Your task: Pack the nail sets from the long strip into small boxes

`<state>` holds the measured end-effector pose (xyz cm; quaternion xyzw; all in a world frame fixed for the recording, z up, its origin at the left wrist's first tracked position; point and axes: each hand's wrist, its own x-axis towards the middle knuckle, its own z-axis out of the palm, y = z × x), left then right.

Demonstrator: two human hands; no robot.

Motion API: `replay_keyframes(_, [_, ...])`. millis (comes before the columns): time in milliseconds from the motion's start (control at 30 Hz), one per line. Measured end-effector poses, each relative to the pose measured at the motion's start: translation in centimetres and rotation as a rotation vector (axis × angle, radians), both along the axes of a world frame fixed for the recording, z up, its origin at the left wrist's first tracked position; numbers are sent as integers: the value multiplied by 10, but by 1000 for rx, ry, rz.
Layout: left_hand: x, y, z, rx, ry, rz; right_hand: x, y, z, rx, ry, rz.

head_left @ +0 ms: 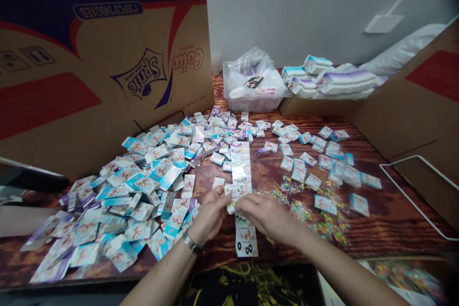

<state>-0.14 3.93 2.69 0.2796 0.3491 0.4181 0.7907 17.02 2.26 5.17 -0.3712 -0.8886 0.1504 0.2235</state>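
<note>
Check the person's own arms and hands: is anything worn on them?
The left forearm and right forearm are bare, with no sleeves, and the left hand and right hand wear no gloves. The left wrist carries a silvery metal-link band; it may be a watch or a bracelet, which cannot be told from this view.

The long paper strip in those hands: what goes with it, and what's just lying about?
Part of the job: left hand, right hand, printed card strip, blue-and-white packets, clear bags of colourful bits.

Just lying about: Sprite cardboard box, plastic tub, wrapped white stacks, wire frame.
</note>
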Motion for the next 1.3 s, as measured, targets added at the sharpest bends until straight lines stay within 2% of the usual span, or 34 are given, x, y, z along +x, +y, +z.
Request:
replay_keyframes(67, [3,-5,3,70,39,-38,1,9,0,-40,115,-102])
replay_keyframes(133, [3,-7,5,93,32,-75,2,16,-1,-10,158,-180])
replay_keyframes(267, [0,-8,5,125,103,-117,-1,18,-6,17,112,-223])
replay_keyframes(333, [0,-7,3,83,157,-45,-3,12,-10,103,61,-200])
replay_keyframes(433, [1,-6,1,-33,126,86,-7,0,-16,231,-12,-128])
replay_keyframes(567, [4,-9,-1,-52,121,18,-4,-10,-28,246,-103,-60])
replay_keyframes(667, [7,-15,-2,79,219,-101,11,-9,-34,157,-127,7])
replay_keyframes(700, [7,-16,-2,129,253,-144,19,-7,-34,103,-99,-13])
replay_keyframes(767, [6,-16,-3,200,322,-193,42,0,-33,-21,-8,-152])
replay_keyframes(867, [-2,-13,-3,237,438,-162,84,13,-31,-232,68,-403])
replay_keyframes(967, [-6,-9,-3,249,506,-137,113,22,-37,-442,29,-340])
replay_keyframes(1067, [-4,-9,-4,261,514,-134,114,28,-49,-564,23,-281])
replay_keyframes(1300, [-7,-12,-7,256,520,-126,101,46,-60,-577,189,-342])
